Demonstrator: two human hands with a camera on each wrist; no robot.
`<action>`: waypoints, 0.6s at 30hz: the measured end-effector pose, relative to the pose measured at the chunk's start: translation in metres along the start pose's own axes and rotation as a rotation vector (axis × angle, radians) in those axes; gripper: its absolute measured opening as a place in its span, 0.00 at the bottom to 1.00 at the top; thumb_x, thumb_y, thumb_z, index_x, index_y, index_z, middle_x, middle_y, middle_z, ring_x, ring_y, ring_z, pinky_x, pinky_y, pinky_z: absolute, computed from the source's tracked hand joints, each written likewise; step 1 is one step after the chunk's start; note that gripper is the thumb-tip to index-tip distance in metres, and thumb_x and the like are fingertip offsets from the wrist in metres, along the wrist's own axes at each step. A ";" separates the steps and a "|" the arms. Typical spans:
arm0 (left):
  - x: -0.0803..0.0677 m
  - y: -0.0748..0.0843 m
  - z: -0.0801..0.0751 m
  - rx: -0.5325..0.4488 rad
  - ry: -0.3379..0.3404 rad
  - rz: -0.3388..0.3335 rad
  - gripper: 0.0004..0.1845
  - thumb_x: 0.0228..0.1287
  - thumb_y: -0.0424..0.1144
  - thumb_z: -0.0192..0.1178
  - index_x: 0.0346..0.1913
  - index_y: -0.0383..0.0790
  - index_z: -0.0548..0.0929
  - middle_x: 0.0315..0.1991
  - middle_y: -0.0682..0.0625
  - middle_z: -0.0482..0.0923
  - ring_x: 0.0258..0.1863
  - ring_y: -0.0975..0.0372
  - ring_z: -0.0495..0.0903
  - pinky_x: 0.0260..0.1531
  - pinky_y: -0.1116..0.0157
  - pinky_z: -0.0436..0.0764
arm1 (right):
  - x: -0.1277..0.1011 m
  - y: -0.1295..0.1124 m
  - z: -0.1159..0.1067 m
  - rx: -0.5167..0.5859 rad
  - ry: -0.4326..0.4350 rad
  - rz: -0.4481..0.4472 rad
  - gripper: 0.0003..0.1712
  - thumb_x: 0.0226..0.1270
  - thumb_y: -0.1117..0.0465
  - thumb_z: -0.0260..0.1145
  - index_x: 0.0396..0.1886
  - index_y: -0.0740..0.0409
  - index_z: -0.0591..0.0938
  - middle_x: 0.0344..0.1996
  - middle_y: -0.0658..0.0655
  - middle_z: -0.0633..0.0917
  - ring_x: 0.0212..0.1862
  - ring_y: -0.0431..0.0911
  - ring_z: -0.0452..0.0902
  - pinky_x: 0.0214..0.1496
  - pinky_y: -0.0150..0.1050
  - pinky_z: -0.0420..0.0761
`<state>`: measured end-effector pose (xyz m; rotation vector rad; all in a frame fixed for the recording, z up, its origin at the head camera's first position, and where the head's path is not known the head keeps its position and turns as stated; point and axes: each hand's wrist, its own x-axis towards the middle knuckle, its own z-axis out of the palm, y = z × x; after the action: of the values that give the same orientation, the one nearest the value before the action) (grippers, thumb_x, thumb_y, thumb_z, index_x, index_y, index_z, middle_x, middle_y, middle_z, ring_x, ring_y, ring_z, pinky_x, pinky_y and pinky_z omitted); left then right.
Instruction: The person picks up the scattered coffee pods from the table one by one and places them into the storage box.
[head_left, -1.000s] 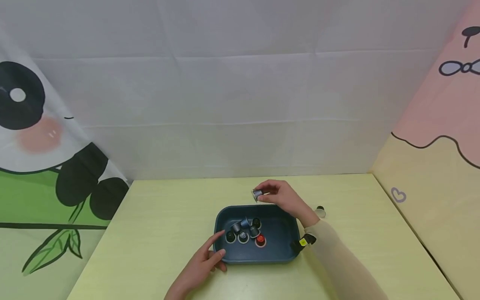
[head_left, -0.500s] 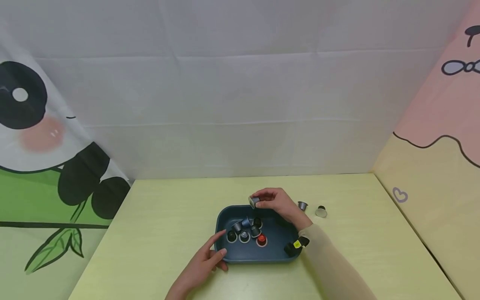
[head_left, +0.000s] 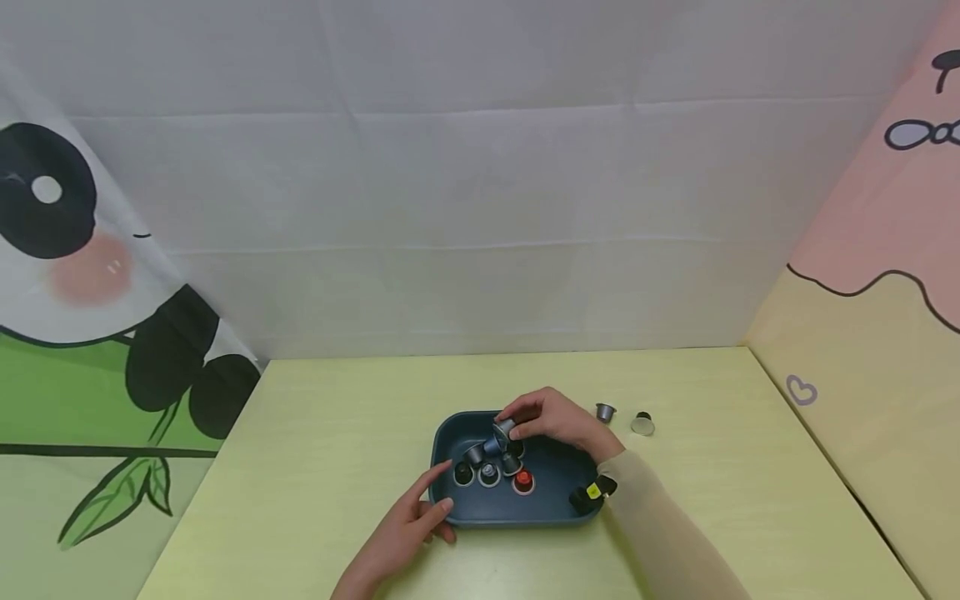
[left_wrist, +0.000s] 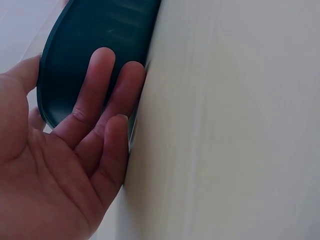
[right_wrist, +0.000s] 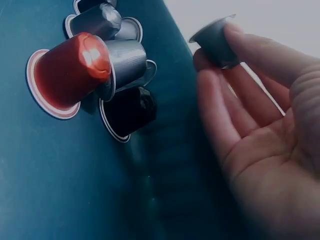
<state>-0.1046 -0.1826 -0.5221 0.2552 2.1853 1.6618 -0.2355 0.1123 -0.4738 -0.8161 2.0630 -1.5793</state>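
Note:
My right hand (head_left: 557, 418) pinches a grey coffee capsule (right_wrist: 216, 42) between thumb and fingers, over the far rim of the dark blue-green tray (head_left: 555, 510). In the right wrist view its wide flange faces up. My left hand (head_left: 405, 525) holds the tray's near left corner, thumb and index finger at the rim. In the left wrist view the other fingers (left_wrist: 97, 82) lie against the outer wall. Inside the tray, several capsules sit in a cluster, among them a red capsule (head_left: 523, 480), a black capsule (head_left: 463, 473) and a blue capsule (head_left: 492, 447).
On the pale yellow table (head_left: 315, 450), a silver capsule (head_left: 604, 412) and a dark capsule with a pale flange (head_left: 642, 423) stand right of the tray. A white cloth backdrop (head_left: 480, 208) rises behind, with printed panels on both sides.
My right hand has come down and towards me with the grey capsule, from behind the tray to over its far rim. The left hand stays on the tray.

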 end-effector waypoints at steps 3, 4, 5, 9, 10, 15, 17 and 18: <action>-0.001 0.000 0.000 0.001 0.001 -0.002 0.32 0.76 0.45 0.55 0.78 0.51 0.57 0.26 0.41 0.85 0.29 0.52 0.84 0.31 0.66 0.75 | 0.001 0.004 0.002 -0.007 -0.052 -0.016 0.16 0.62 0.73 0.70 0.51 0.70 0.85 0.47 0.61 0.87 0.49 0.49 0.84 0.50 0.38 0.81; 0.000 0.000 0.000 0.001 0.001 -0.002 0.32 0.77 0.45 0.54 0.78 0.51 0.57 0.26 0.41 0.85 0.29 0.52 0.84 0.31 0.66 0.75 | 0.003 0.009 0.001 -0.012 -0.071 -0.018 0.16 0.62 0.73 0.70 0.51 0.69 0.85 0.47 0.60 0.87 0.49 0.49 0.84 0.49 0.39 0.81; 0.000 0.000 0.000 0.001 0.000 -0.002 0.32 0.77 0.44 0.54 0.78 0.51 0.57 0.26 0.41 0.85 0.29 0.52 0.84 0.31 0.66 0.74 | 0.004 0.014 0.001 -0.015 -0.088 -0.020 0.16 0.62 0.72 0.70 0.51 0.68 0.85 0.47 0.59 0.87 0.48 0.48 0.85 0.48 0.39 0.81; 0.000 0.000 0.000 0.006 0.004 -0.004 0.31 0.78 0.42 0.53 0.78 0.51 0.57 0.26 0.41 0.85 0.29 0.52 0.84 0.32 0.65 0.75 | 0.008 0.022 0.003 -0.017 -0.135 -0.005 0.16 0.61 0.71 0.72 0.50 0.64 0.86 0.44 0.56 0.88 0.47 0.47 0.85 0.46 0.40 0.82; 0.000 0.000 0.000 0.004 0.004 -0.004 0.31 0.78 0.42 0.53 0.78 0.51 0.57 0.26 0.41 0.85 0.29 0.52 0.84 0.32 0.65 0.75 | 0.008 0.022 0.004 -0.020 -0.140 0.000 0.17 0.61 0.71 0.72 0.50 0.63 0.87 0.44 0.56 0.88 0.47 0.47 0.85 0.46 0.40 0.82; 0.000 0.002 0.001 0.002 0.008 0.002 0.31 0.77 0.42 0.54 0.78 0.49 0.57 0.25 0.41 0.85 0.29 0.52 0.84 0.31 0.65 0.75 | 0.010 0.024 0.008 -0.054 -0.152 0.010 0.16 0.60 0.70 0.73 0.49 0.61 0.87 0.43 0.54 0.88 0.45 0.47 0.85 0.45 0.40 0.83; -0.001 0.001 0.001 0.002 0.008 0.003 0.31 0.77 0.42 0.54 0.78 0.49 0.57 0.25 0.41 0.85 0.29 0.52 0.84 0.31 0.65 0.75 | 0.011 0.025 0.009 -0.087 -0.152 0.013 0.16 0.59 0.70 0.74 0.48 0.60 0.88 0.42 0.52 0.88 0.44 0.46 0.85 0.44 0.39 0.83; 0.000 0.001 0.001 0.002 0.008 0.003 0.31 0.77 0.42 0.54 0.78 0.49 0.57 0.25 0.41 0.85 0.29 0.52 0.84 0.31 0.65 0.75 | 0.011 0.026 0.010 -0.111 -0.152 0.016 0.16 0.59 0.70 0.74 0.48 0.59 0.88 0.42 0.51 0.88 0.44 0.44 0.85 0.43 0.38 0.82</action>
<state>-0.1037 -0.1814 -0.5210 0.2533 2.1930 1.6656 -0.2424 0.1025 -0.5014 -0.9260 2.0562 -1.3599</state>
